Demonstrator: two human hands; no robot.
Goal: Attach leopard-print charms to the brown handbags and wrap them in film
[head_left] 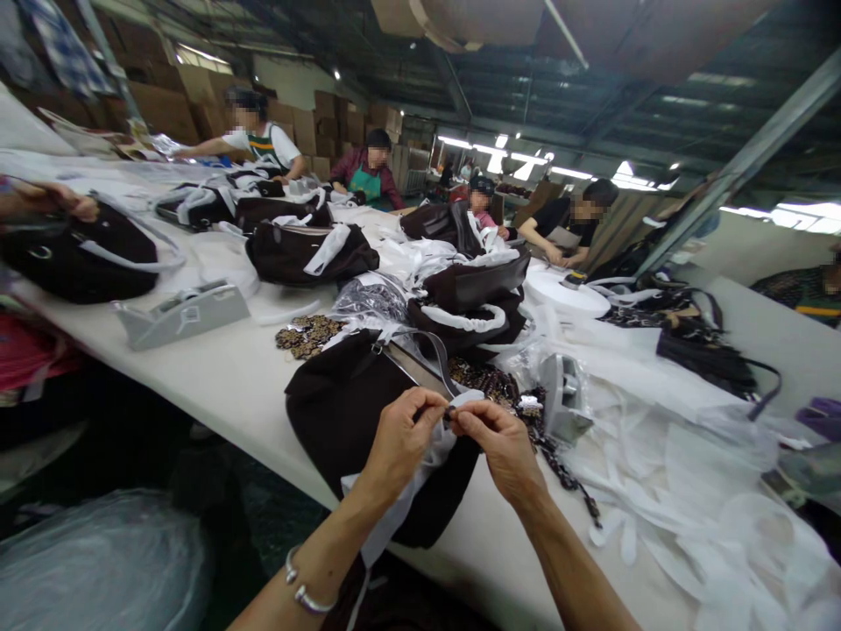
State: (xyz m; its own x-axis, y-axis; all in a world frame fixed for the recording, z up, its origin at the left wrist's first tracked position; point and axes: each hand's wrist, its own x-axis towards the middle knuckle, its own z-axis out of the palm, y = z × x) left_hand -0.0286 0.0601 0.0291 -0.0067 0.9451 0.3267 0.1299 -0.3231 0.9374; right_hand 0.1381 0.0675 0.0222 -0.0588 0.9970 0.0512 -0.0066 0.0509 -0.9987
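Observation:
A dark brown handbag (348, 399) with a metal ring and a brown strap (437, 355) lies at the table's front edge. Over its right part, my left hand (408, 429) and my right hand (503, 443) meet, both closed in a pinch. Between their fingertips is a small dark piece (449, 414); its kind is too small to make out. White wrapping (387, 513) hangs beneath my left hand and partly covers the bag. Just behind the fingers lie beaded-looking dark chains (486, 381).
Wrapped dark handbags (308, 254) crowd the table behind. A grey tape dispenser (187, 314) stands left, another (565, 399) right. Patterned chain (308, 335) lies near the bag. White strips (696, 517) litter the right side. A co-worker's hand (69, 202) touches a bag at left; several people work beyond.

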